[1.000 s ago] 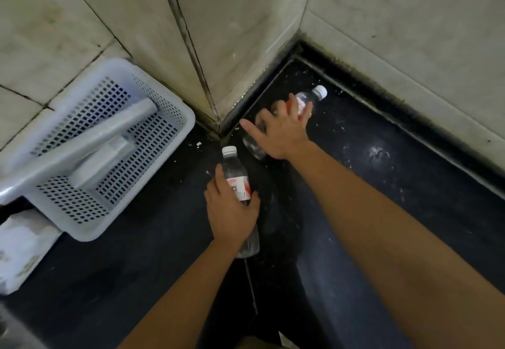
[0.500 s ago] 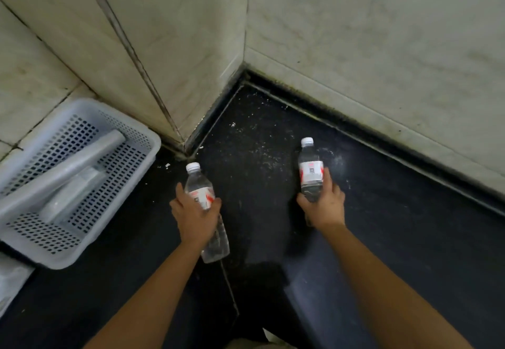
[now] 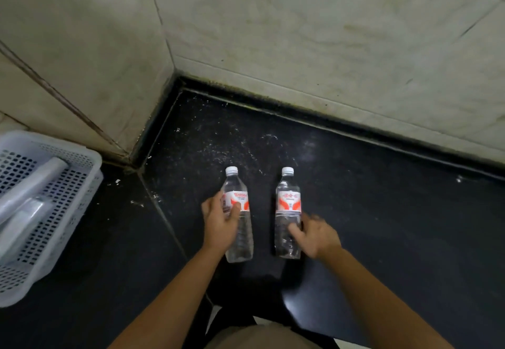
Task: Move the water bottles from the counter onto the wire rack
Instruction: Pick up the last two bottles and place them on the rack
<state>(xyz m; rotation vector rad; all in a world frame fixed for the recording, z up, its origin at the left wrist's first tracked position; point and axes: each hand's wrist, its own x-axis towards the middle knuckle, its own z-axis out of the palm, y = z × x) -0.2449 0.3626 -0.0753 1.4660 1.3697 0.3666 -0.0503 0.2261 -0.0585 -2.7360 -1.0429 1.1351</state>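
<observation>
I hold two clear water bottles with white caps and red-and-white labels over the black counter (image 3: 382,212). My left hand (image 3: 220,221) grips the left bottle (image 3: 237,212) around its label, thumb across the front. My right hand (image 3: 314,235) grips the right bottle (image 3: 287,206) at its lower half, below the label. Both bottles point cap-first toward the tiled wall and lie close together, side by side. No wire rack is in view.
A white perforated plastic basket (image 3: 68,212) holding pale rolled items stands at the left on the counter. Tiled walls (image 3: 300,34) close the counter's back corner. White specks dot the counter near the corner. The counter's front edge runs below my arms.
Both hands have drawn the bottles back from the corner toward me and closer together. The right hand, which was reaching for the bottle near the wall, now holds it. The view shifted right.
</observation>
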